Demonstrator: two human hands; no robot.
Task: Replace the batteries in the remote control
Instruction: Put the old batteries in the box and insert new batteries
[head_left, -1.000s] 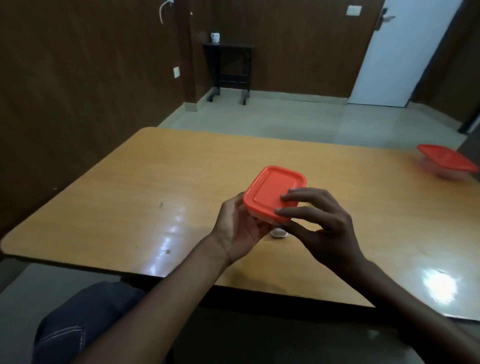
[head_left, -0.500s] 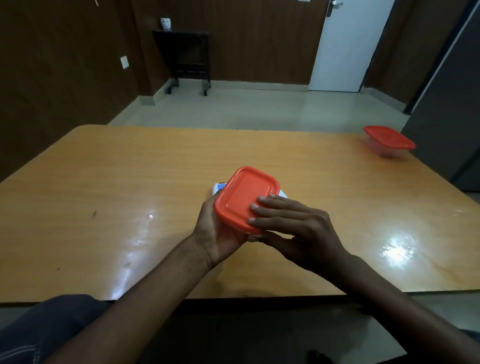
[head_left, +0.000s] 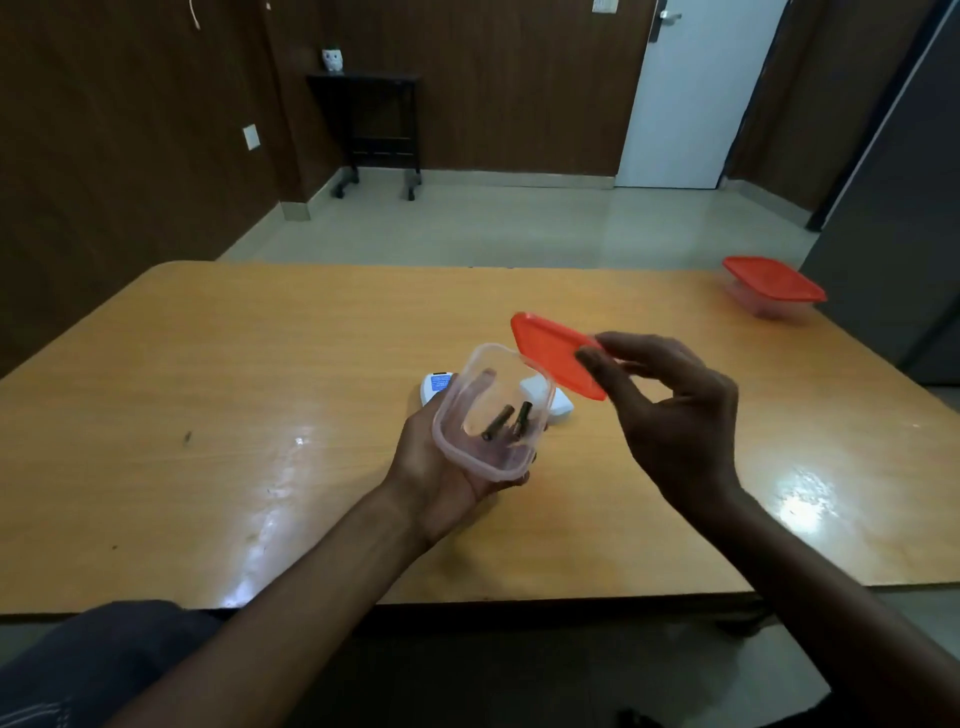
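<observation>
Left hand (head_left: 441, 467) cupped around a clear tub (head_left: 491, 410) with two batteries (head_left: 511, 421) loose inside; right hand (head_left: 670, 410) pinching the orange lid (head_left: 556, 353), lifted clear just right of the tub. Behind the tub, flat on the table (head_left: 208, 389), a white remote (head_left: 439, 385), partly hidden. Early going by the look of it: tub open, batteries not yet out, swap itself undone.

Nothing readable from my feed.
I see a blue label (head_left: 440, 384) with white print on the white remote (head_left: 434, 391) lying on the table, but its lettering is too small to read.
</observation>
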